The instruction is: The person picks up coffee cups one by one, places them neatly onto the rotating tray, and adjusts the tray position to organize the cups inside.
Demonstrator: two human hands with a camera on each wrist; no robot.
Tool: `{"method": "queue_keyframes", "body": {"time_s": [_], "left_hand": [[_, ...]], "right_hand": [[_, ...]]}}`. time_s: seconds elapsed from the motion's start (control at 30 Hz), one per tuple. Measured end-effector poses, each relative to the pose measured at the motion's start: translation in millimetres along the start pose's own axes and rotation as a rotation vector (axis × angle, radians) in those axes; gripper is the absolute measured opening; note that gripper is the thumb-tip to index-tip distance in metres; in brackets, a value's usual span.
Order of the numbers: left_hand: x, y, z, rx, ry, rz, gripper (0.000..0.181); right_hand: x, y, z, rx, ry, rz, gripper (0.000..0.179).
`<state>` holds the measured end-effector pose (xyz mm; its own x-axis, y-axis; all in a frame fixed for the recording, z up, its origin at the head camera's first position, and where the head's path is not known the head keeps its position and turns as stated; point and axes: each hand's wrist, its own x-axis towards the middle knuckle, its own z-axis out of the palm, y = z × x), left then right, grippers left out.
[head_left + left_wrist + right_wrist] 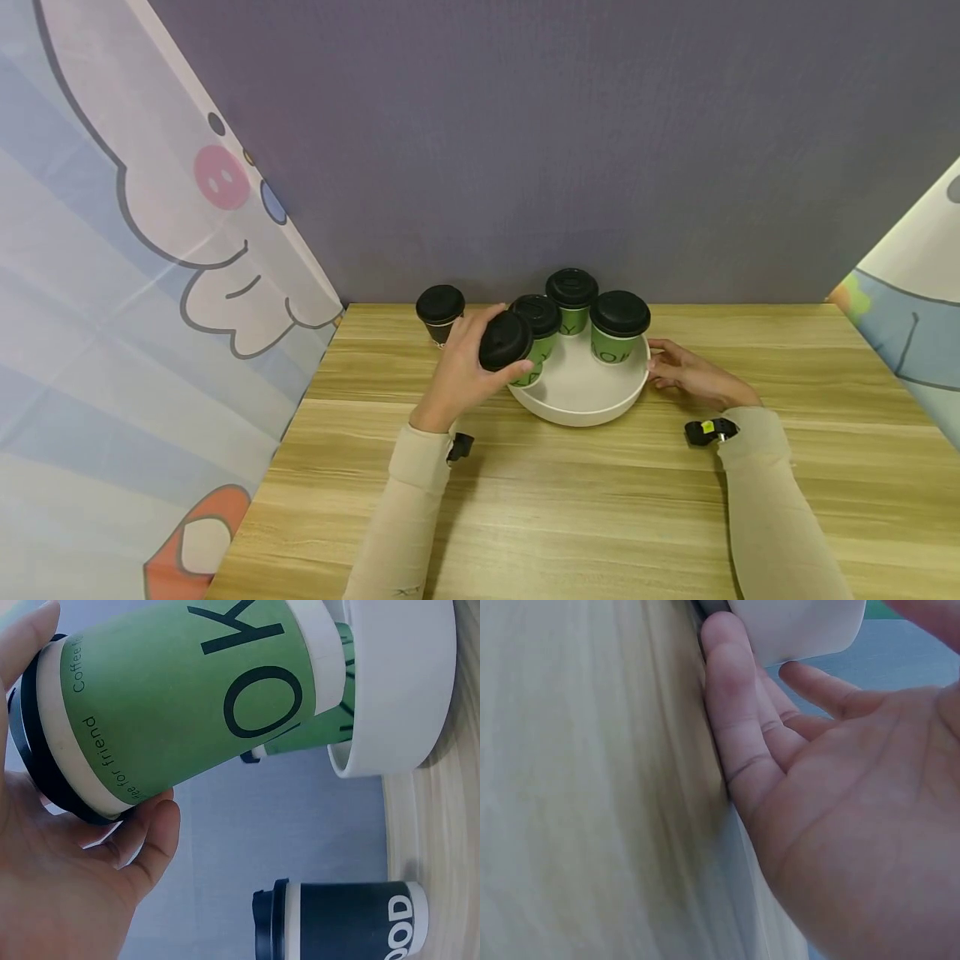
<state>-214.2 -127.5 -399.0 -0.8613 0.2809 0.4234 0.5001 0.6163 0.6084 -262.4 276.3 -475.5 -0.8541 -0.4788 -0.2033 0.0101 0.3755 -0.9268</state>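
Note:
A green paper coffee cup (180, 697) with a black lid is gripped near its lid by my left hand (465, 367). The cup tilts over the left side of a round white tray (577, 408), its base close to the tray wall in the left wrist view. Three more green lidded cups stand in the tray: one left (542, 321), one at the back (573, 292) and one right (619, 321). My right hand (693, 375) has its fingertips against the outside of the tray's right wall, fingers fairly straight and low by the tabletop in the right wrist view.
A black lidded cup (440, 307) with white lettering stands on the wooden table (570, 517), left of the tray and behind my left hand. A grey wall (570, 150) rises along the table's back edge. Printed cartoon cloth (112, 333) hangs at the left side.

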Motion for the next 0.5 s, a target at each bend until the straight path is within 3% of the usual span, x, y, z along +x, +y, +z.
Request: {"method": "queue_keyframes", "body": {"time_s": [0.5], "left_hand": [[0.1,6.3,19.1,0.047,-0.047,-0.002,0.094]], "right_hand": [[0.6,0,1,-0.009,-0.002,-0.02,0.071]]}}
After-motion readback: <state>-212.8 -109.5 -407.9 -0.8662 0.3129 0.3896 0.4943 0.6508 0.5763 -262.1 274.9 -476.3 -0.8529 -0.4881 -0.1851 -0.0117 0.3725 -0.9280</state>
